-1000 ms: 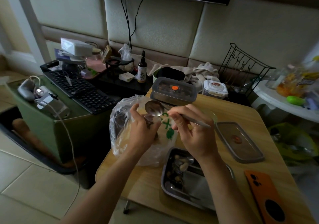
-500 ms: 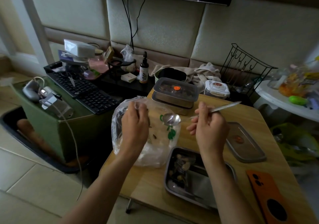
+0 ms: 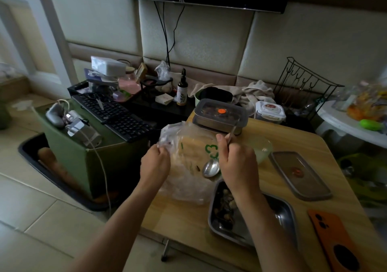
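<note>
Nearest you, under your right forearm, one steel tray (image 3: pixel 281 212) sits on the wooden table (image 3: pixel 184 219), with dark and pale food scraps heaped at the end toward your left arm. One orange phone (image 3: pixel 335 242) lies to the right of that forearm. Your right hand (image 3: pixel 238 162) is closed in a fist round the thin handle of the one spoon (image 3: pixel 211 168). The spoon is shiny metal with an oval bowl that hangs down just left of your wrist, and the handle tip rises past your knuckles. Your left hand (image 3: pixel 156 162) has its fingers curled and pinches the near edge of the one plastic bag (image 3: pixel 186 146). The bag is clear, thin and crinkled, printed with green recycling arrows, and it lies spread on the table between your two hands. The spoon's bowl rests over it, beside a small dark speck. To the right of your right hand one loose flat lid (image 3: pixel 301 175) lies on the table, marked with a reddish spot. Beyond your knuckles stands one closed container (image 3: pixel 219 114) with an orange dot on its lid. Farther off, past your left hand, two black keyboards (image 3: pixel 117 114) lie side by side, and one dark bottle (image 3: pixel 181 92) stands upright behind them.
</note>
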A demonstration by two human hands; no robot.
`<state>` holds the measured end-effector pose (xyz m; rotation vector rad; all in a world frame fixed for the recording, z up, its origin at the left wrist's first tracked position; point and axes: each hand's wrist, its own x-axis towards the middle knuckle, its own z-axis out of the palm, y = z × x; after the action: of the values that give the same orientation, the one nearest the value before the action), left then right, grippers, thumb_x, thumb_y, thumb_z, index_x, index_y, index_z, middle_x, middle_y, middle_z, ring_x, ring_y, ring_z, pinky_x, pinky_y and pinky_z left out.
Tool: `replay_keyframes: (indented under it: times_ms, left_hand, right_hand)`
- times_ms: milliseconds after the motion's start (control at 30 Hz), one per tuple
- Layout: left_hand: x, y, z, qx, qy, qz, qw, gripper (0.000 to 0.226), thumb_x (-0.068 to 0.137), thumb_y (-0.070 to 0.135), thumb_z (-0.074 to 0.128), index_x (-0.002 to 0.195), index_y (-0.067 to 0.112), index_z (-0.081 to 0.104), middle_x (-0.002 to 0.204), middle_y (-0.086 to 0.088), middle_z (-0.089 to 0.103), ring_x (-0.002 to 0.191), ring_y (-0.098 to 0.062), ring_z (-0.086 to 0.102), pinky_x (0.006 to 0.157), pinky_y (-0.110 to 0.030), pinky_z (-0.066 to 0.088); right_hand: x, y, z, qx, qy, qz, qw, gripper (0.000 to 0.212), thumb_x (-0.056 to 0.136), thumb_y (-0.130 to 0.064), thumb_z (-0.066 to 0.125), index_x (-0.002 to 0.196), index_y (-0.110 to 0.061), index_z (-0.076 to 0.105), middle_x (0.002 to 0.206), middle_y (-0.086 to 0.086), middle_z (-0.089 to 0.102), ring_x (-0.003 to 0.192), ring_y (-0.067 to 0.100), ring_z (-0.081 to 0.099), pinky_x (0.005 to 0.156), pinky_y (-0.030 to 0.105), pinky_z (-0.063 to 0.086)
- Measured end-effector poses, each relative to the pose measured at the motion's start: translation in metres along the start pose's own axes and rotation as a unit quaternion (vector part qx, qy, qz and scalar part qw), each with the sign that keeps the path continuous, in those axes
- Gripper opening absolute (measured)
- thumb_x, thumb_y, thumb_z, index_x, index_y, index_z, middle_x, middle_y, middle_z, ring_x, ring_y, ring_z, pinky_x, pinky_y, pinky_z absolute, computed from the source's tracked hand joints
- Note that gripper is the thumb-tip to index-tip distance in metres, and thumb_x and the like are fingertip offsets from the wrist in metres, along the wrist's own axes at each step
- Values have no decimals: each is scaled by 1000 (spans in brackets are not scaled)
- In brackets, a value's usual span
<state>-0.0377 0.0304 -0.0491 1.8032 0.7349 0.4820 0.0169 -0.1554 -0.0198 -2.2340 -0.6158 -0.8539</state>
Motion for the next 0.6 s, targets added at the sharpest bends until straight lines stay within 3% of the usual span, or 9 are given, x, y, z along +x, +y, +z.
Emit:
replay_keyframes:
  times_ms: [100, 200, 267, 400, 500, 600]
  left_hand:
    - [-5, 12, 5, -54, 10, 55, 997, 31, 103, 28, 42, 88, 7, 60, 81, -13, 61, 70, -22, 54, 65, -44, 45]
    - [-13, 28, 9, -157, -34, 119, 980, 31, 106, 31, 43, 95, 12, 65, 75, -9, 60, 66, -19, 51, 61, -41, 42]
    - [-21, 39, 11, -195, -69, 178, 962, 29, 109, 26, 43, 97, 14, 67, 84, -15, 65, 71, -23, 57, 65, -40, 46]
    - [-31, 53, 15, -209, -111, 287, 928, 31, 111, 14, 38, 92, 11, 64, 97, -11, 66, 91, -24, 63, 81, -40, 50]
    - [-30, 51, 20, -164, -107, 314, 929, 32, 109, 24, 38, 94, 14, 64, 93, -5, 65, 88, -25, 63, 78, -44, 51]
    - [-21, 38, 27, -37, -36, 278, 959, 33, 105, 34, 36, 91, 14, 59, 93, -5, 59, 87, -25, 56, 74, -40, 44]
  right_hand:
    - [0, -2, 0, -20, 17, -15, 1000, 55, 108, -44, 36, 71, -9, 58, 53, 5, 53, 43, 22, 54, 44, 24, 30]
    - [0, -1, 1, -24, 11, -2, 1000, 58, 108, -45, 33, 73, -7, 58, 54, 10, 56, 46, 29, 57, 45, 29, 33]
    - [-1, 0, 1, -23, 12, 2, 1000, 58, 107, -43, 33, 69, -7, 57, 52, 12, 55, 47, 31, 58, 48, 28, 30]
    - [-4, 5, 2, -2, -13, 45, 999, 60, 109, -43, 29, 63, -11, 51, 53, 11, 56, 50, 30, 59, 52, 29, 30]
    - [-4, 13, 0, 38, -17, 106, 993, 60, 112, -39, 35, 65, -8, 56, 55, 11, 58, 53, 30, 60, 52, 31, 33]
    - [-6, 22, -5, 92, -19, 206, 974, 55, 111, -40, 41, 70, -8, 61, 59, 6, 65, 55, 25, 64, 52, 36, 47]
